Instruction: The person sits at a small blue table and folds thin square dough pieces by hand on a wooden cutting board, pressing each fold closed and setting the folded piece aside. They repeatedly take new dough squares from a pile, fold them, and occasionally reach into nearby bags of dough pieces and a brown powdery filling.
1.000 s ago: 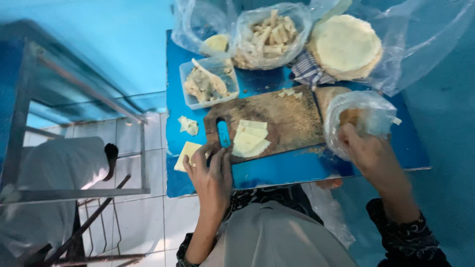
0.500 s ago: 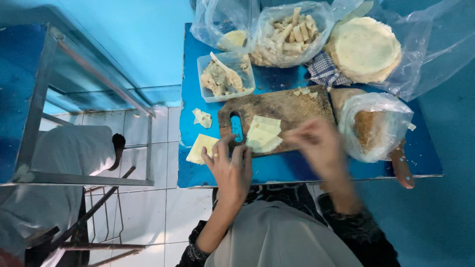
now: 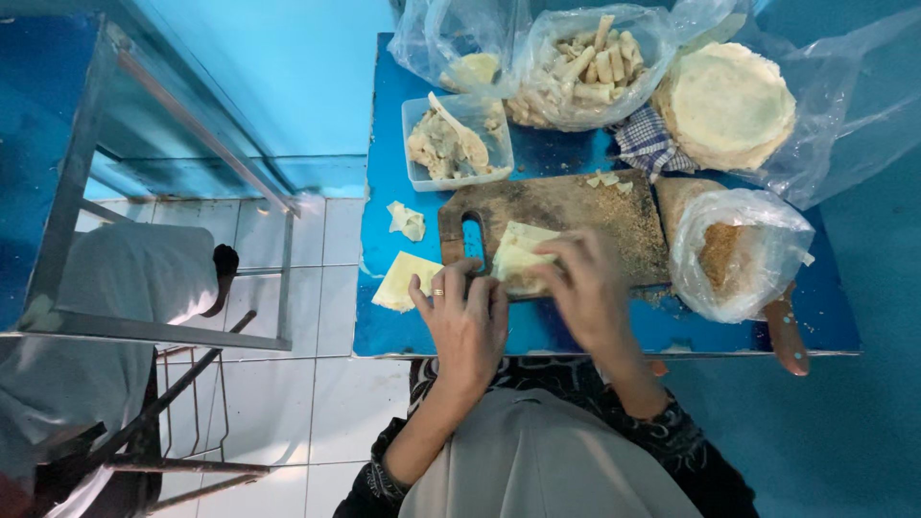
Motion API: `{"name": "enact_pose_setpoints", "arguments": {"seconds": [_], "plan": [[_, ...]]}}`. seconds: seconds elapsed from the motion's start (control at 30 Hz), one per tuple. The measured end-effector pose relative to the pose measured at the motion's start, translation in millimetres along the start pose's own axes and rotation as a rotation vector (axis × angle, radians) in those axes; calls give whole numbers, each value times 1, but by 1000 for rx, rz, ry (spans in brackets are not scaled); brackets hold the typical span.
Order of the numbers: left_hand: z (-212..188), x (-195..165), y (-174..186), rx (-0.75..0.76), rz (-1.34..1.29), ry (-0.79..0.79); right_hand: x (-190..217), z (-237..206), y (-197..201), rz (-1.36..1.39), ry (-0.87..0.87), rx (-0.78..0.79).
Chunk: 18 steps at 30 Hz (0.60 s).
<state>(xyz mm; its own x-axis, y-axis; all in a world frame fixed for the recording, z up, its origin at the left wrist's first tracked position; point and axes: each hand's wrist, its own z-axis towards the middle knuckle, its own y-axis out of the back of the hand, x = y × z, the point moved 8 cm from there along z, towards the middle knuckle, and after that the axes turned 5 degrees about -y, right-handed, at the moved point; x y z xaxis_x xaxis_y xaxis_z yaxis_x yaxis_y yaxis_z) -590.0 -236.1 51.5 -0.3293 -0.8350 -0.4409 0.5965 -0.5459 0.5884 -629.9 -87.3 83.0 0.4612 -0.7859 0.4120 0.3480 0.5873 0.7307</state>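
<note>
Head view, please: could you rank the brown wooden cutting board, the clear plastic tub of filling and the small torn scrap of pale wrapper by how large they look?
1. Brown wooden cutting board, largest by far.
2. Clear plastic tub of filling, lying farther from the camera, yet plainly smaller.
3. Small torn scrap of pale wrapper, smallest.

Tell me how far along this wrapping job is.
Done: a bag of rolled sticks sits at the table's far edge. In hand: both the left hand and right hand are on a pale wrapper sheet on the cutting board. Left: a tub of filling, a stack of round wrappers and a loose sheet.
</note>
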Motion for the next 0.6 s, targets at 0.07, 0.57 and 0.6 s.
{"name": "enact_pose_setpoints", "arguments": {"seconds": [0.07,0.57,0.6], "plan": [[1,-1,1,7,-28,7,-14,0,12,-91,-57,2],[3,-14,-16,71,-101,-111,-46,-18,-17,346,-331,105],[3,-15,-16,69,-101,-120,-46,-20,-19,377,-339,106]]}}
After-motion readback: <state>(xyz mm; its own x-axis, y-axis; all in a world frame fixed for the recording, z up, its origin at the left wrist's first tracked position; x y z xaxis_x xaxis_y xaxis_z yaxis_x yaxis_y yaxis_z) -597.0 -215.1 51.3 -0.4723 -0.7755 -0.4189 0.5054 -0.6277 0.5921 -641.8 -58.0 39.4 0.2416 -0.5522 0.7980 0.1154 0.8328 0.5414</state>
